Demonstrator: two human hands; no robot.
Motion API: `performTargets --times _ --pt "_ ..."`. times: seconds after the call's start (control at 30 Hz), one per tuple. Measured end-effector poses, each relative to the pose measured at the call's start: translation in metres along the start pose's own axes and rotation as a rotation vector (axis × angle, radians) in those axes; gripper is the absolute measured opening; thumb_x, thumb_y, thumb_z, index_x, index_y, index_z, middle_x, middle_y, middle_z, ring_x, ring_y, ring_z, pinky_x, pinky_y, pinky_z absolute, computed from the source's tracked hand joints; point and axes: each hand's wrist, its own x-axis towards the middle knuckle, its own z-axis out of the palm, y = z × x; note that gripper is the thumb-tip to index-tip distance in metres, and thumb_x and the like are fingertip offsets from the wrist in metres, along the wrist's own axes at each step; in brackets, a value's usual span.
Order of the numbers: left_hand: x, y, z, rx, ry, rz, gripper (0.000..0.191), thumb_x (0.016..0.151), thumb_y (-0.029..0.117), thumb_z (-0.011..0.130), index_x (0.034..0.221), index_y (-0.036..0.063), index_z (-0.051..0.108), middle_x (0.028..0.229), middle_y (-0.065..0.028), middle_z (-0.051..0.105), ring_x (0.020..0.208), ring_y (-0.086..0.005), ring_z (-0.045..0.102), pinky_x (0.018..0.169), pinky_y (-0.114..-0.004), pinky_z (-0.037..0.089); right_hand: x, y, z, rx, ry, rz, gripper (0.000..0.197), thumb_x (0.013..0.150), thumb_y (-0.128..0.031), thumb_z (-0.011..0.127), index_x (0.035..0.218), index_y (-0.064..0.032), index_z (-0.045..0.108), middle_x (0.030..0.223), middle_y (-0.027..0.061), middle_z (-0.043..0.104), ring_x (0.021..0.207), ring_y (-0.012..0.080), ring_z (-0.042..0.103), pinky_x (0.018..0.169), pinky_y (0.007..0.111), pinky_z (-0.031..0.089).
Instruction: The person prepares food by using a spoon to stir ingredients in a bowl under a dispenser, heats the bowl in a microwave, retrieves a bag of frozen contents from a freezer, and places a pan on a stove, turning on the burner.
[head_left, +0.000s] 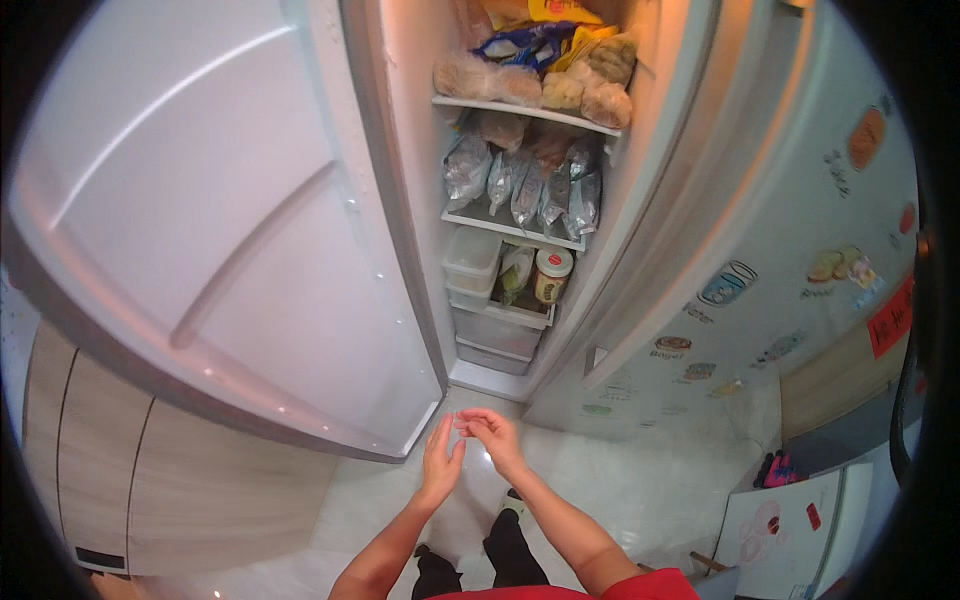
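Note:
My left hand is raised over the floor with its thumb apart from the fingers, and nothing is in it. Close beside it, my right hand is empty too, its fingers curved toward the left fingertips; whether they touch I cannot tell. Before me stands an open freezer compartment. Bagged foods fill its upper shelf. Several silver foil packs lie on the shelf below. Lower down sit clear plastic containers, a bagged green item and a white-lidded jar, above translucent drawers.
The freezer door is swung wide to the left, its lower corner near my hands. A second fridge door with food stickers is on the right. Wood-look cabinets stand at left, a small white appliance at lower right. Pale tiles cover the floor.

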Motion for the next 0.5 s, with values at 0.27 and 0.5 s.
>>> performTargets --times 0.27,0.5 --pt "0.114 -0.037 0.075 0.065 0.029 0.216 0.051 0.081 0.011 0.057 0.13 0.0044 0.044 0.136 -0.0217 0.038 0.123 -0.0415 0.036 0.103 -0.046 0.029 0.091 0.009 -0.1 -0.11 0.146 -0.091 0.02 0.091 -0.005 0.049 0.106 0.0034 0.057 0.107 0.0122 0.062 0.09 0.0174 0.062 0.079 0.029 0.049" --pt "0.205 -0.093 0.09 0.203 0.055 0.349 0.053 0.079 0.006 0.058 0.131 0.0123 0.046 0.141 -0.0211 0.031 0.123 -0.0445 0.033 0.102 -0.047 0.03 0.156 0.021 -0.113 -0.244 0.282 -0.226 0.019 0.09 -0.002 0.048 0.106 0.0023 0.057 0.103 0.0086 0.062 0.088 0.0142 0.06 0.078 0.026 0.047"
